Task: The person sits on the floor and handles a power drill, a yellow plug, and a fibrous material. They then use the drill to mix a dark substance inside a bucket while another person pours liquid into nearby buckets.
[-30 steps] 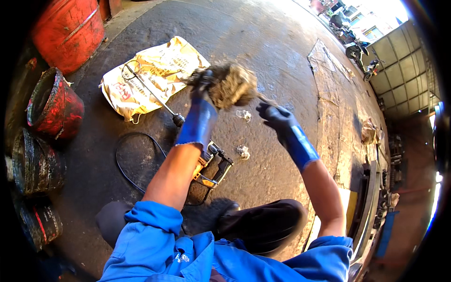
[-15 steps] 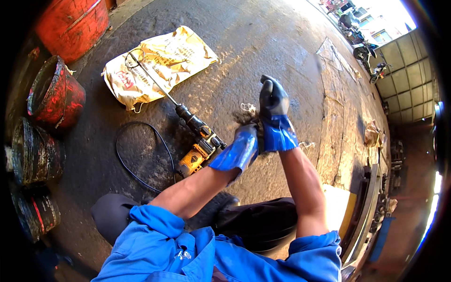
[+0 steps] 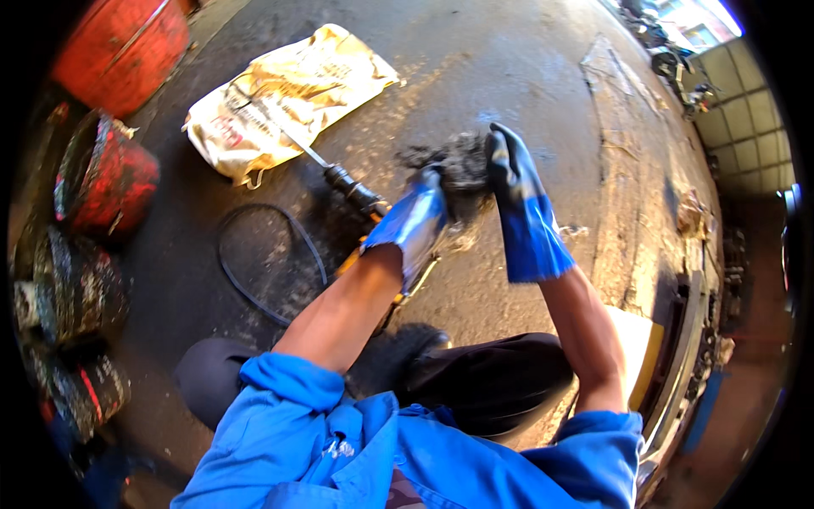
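Both my hands wear blue gloves with dark grey fingers. A dark grey, shaggy clump of fibres (image 3: 460,163) is between them, above the floor. My left hand (image 3: 414,210) is blurred and closed on the clump's left side, its fingertips partly hidden in it. At the clump's right edge is my right hand (image 3: 515,185), its fingers stretched out and pointing away from me, seemingly touching the clump. Left of my left hand, a yellow and black power drill with a long shaft (image 3: 354,190) lies on the floor, its body mostly covered by my left glove and forearm.
The drill's shaft reaches onto a cream printed sack (image 3: 309,89). A black cable (image 3: 222,254) loops on the floor. Red, grimy buckets (image 3: 127,182) and a red drum (image 3: 123,59) line the left side. At right lie flattened sheeting (image 3: 623,170) and metal rails (image 3: 678,365).
My hands have moved apart, and the dark clump now shows between them. My right hand's fingers have gone from curled to stretched out. My left hand has shifted left, over the drill's body.
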### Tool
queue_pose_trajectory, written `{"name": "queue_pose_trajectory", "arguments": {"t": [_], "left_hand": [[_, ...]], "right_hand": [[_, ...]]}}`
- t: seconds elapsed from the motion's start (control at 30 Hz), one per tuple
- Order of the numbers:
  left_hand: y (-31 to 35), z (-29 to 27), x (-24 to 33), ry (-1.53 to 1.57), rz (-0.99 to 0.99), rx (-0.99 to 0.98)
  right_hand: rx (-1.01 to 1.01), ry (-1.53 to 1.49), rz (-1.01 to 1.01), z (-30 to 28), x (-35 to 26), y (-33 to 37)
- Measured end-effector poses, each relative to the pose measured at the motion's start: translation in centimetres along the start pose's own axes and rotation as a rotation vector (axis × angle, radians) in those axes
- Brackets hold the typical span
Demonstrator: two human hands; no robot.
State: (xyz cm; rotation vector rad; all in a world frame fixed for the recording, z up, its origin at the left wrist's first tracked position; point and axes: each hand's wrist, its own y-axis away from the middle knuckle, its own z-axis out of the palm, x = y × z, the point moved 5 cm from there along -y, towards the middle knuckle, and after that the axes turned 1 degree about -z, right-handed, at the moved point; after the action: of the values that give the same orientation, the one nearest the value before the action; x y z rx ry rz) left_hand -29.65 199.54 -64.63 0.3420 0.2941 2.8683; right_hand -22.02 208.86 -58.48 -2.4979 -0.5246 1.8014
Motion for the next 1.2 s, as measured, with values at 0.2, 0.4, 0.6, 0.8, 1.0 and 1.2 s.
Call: {"name": "queue_pose_trajectory", "arguments": {"t": [0.2, 0.4, 0.6, 0.8, 1.0, 1.2], "left_hand": [[-3.0, 1.5, -0.1, 0.124, -0.071, 0.011], [-2.9, 1.5, 6.9, -0.185, 0.044, 0.155], [2.4, -1.2, 18.3, -0.235, 0.301, 0.112], [6.0, -14.1, 22.0, -0.084, 0.350, 0.617], [7.0, -20.0, 13.9, -0.009, 0.173, 0.543], [6.0, -17.8, 10.0, -0.212, 0.198, 0.542]], "right_hand": [[-0.022, -0.156, 0.288, 0.7, 0.8, 1.4], [0.199, 0.191, -0.042, -6.2, 0.2, -2.0], [0.180, 0.687, 0.556, -17.7, 9.3, 2.0], [-0.241, 0.938, 0.631, -14.7, 10.2, 5.9], [-0.995, 0.715, 0.921, -1.7, 8.9, 13.4], [-0.631, -0.500, 1.389, 5.8, 20.1, 25.4]]}}
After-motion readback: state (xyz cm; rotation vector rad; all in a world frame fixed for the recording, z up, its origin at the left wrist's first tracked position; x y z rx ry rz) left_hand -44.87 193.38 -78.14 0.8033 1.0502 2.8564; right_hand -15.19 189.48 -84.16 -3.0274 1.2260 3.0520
